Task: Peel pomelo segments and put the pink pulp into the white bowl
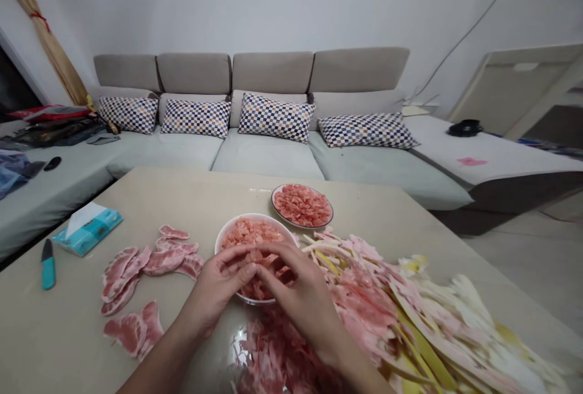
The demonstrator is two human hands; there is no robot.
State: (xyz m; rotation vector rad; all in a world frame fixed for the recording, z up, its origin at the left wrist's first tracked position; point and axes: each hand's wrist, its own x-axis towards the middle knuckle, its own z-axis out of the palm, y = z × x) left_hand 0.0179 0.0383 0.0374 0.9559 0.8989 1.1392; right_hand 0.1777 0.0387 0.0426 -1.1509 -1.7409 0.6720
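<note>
Above a white bowl of loose pink pomelo pulp, my left hand and my right hand meet at the fingertips. Both are pinched on a small piece of pomelo flesh, partly hidden by the fingers. Left of the bowl lie several unpeeled pomelo segments, with a few more segments nearer me. Under my right forearm is a heap of stripped pink membranes. A plate heaped with pomelo pulp stands behind the bowl.
Pomelo peel and pith spread over the right side of the table. On the left are a blue tissue pack and a knife with a turquoise handle. A sofa with checked cushions stands beyond.
</note>
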